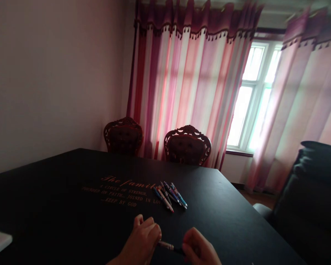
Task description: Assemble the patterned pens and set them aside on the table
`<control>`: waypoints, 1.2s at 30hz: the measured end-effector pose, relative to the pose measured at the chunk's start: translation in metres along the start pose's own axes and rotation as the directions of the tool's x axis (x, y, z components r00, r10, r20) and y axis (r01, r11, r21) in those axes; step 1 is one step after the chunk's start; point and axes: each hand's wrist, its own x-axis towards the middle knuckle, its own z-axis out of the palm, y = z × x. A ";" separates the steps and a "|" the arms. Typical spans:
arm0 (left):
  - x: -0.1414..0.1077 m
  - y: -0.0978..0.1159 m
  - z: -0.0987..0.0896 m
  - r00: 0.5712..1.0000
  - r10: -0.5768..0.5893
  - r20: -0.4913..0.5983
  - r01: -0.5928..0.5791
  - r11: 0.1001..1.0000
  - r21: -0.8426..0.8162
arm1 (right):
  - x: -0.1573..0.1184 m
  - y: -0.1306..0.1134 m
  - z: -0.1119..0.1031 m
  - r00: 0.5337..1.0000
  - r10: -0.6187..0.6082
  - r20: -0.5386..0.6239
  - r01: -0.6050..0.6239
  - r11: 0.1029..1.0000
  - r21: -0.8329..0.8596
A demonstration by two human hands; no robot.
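Pen (166,245) held between left hand (145,236) and right hand (199,246); pen pile (165,199) beyond

The left hand (143,238) grips a pen (166,245) low over a black table (57,195); the right hand (199,247) is curled at its dark end, though blur makes that grip hard to judge. Beyond them, a loose pile of pens (170,195) lies beside printed lettering (120,192). Two carved chairs (187,147) stand at the far edge, before striped curtains (179,81) and a bright window (244,114).
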 end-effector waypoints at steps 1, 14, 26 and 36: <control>0.000 0.000 0.002 1.000 -0.003 -0.001 0.003 1.000 0.006 | -0.001 -0.001 0.000 1.000 0.001 0.014 -0.002 1.000 0.025; -0.002 -0.004 0.007 0.995 -0.093 0.024 0.094 0.995 -0.034 | -0.008 -0.012 -0.002 0.994 -0.077 -0.075 0.079 0.997 0.017; -0.003 -0.008 0.012 0.996 -0.089 0.014 0.090 0.994 -0.056 | -0.007 0.000 0.000 0.996 -0.054 -0.069 0.062 0.990 0.124; -0.002 -0.007 0.009 0.994 -0.100 0.052 0.104 0.991 -0.078 | -0.005 0.000 -0.001 0.999 -0.028 -0.041 0.034 0.988 0.150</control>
